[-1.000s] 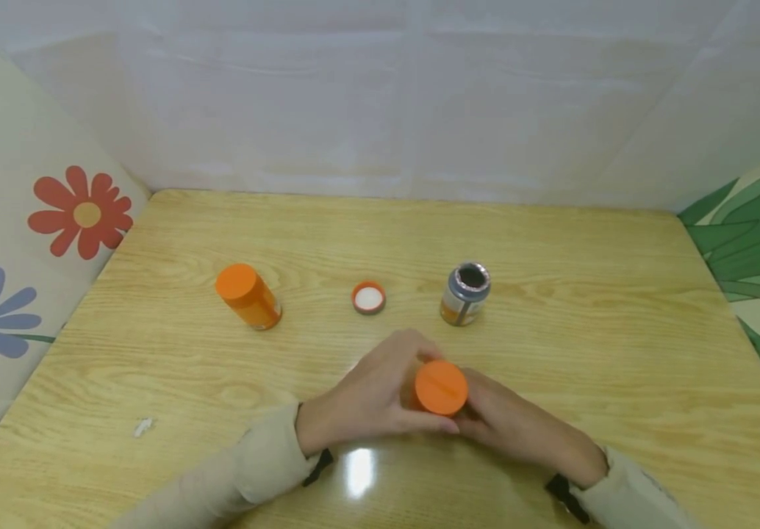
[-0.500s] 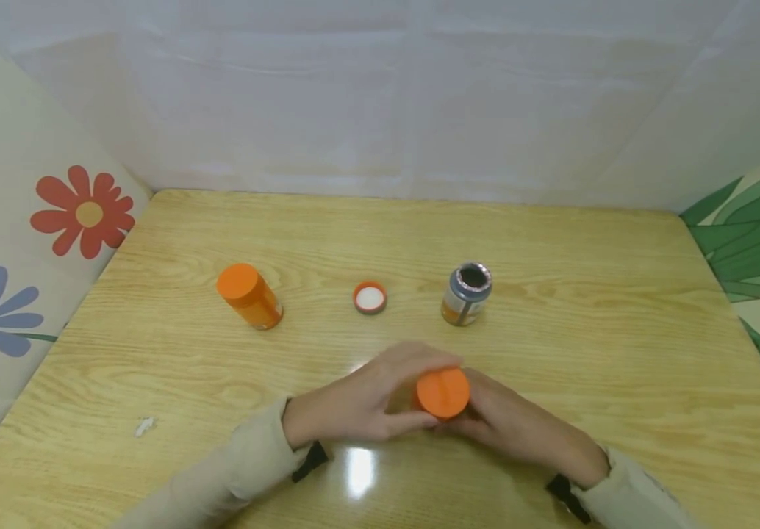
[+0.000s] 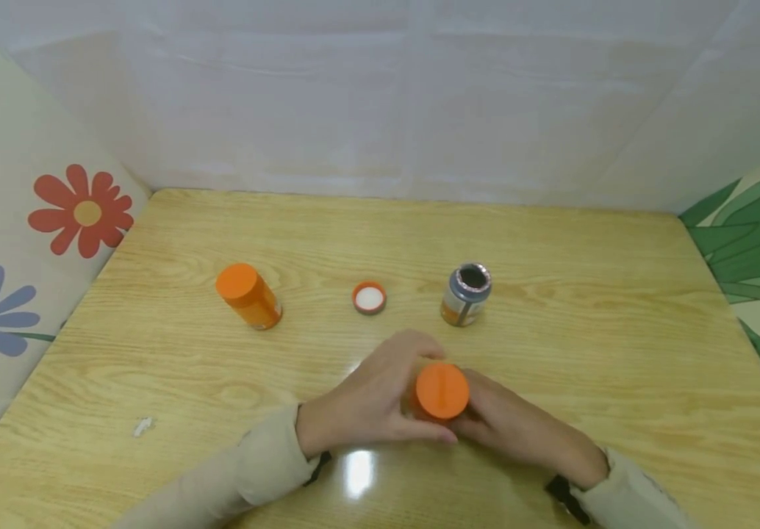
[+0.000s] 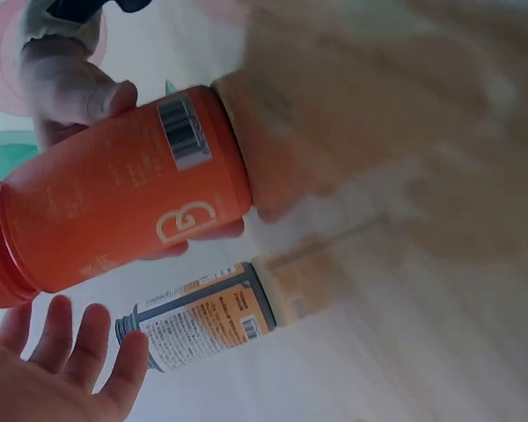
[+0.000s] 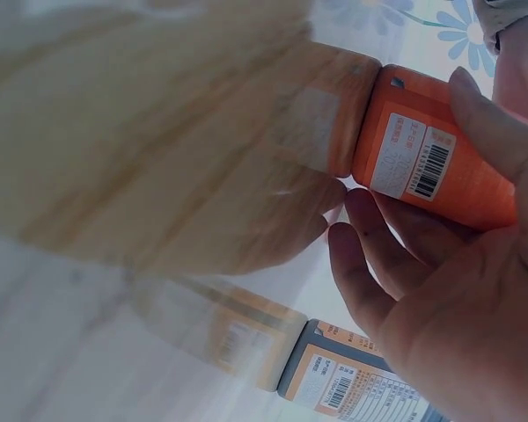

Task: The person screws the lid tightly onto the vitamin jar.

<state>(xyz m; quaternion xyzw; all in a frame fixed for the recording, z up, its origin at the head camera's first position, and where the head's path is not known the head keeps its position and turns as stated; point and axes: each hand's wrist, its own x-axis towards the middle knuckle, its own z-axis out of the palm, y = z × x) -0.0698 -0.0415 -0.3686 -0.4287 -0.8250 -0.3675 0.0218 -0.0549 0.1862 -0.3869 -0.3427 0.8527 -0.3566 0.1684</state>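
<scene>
An orange pill bottle (image 4: 114, 189) with a barcode and pale print stands upright on the table. Its orange cap (image 3: 442, 391) shows from above in the head view, crossed by a straight line. My right hand (image 3: 512, 419) grips the bottle's side, thumb on one side and fingers round the other. My left hand (image 3: 380, 397) curves loosely about the cap from the left, thumb in front and fingers behind. A gap shows between its palm and the cap. In the left wrist view the fingers are spread, with one fingertip right at the cap's edge.
Behind the hands stands a grey-and-orange bottle (image 3: 464, 295) without a lid. A lid (image 3: 369, 297) lies inside-up left of it. Another orange bottle (image 3: 250, 297), capped, stands further left. A white scuff (image 3: 144, 427) marks the wooden table (image 3: 585, 294). A white sheet (image 3: 380, 103) hangs behind.
My left hand's fingers closed in over the cap, then drew back and spread to about where they were. The line on the cap has turned from slanted to nearly straight. The right hand stays put.
</scene>
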